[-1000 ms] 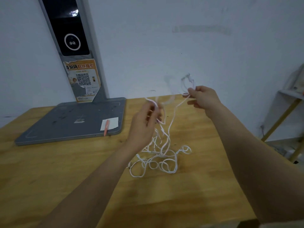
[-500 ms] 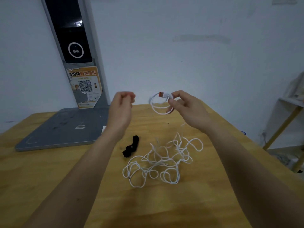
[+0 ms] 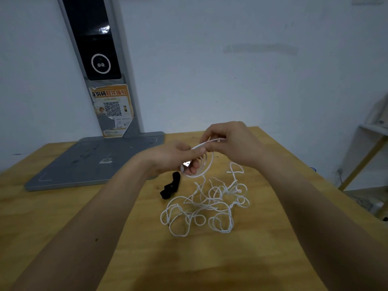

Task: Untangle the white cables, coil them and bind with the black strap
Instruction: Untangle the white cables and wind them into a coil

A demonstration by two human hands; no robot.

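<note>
Clearly most of the job is still ahead. Nearest, below and just this side of the hands, the bulk of the white cables [image 3: 206, 208] lies in a loose snarl of overlapping loops on the wooden surface [image 3: 63, 217], not yet drawn out. Above it a small coil [image 3: 199, 164] of a few turns has been started, with a strand trailing down from it into the heap. The left hand [image 3: 176, 158] pinches that coil between curled fingers and thumb, a metal plug tip showing just under its fingers; the right hand [image 3: 228, 143], close against it, has its fingers curled round the strand that runs into the coil. So I judge the coiling barely begun, the untangling largely undone, and the binding untouched: the black strap [image 3: 171, 186] lies crumpled just beneath the left hand, beside the heap.

For room, bare wood stretches toward the viewer and out to the left of the hands. To the right the surface edge runs off diagonally, fairly near the heap. Beyond the left hand a grey stand base [image 3: 92, 162] takes the far corner, and the wall [image 3: 252, 80] closes in just behind.
</note>
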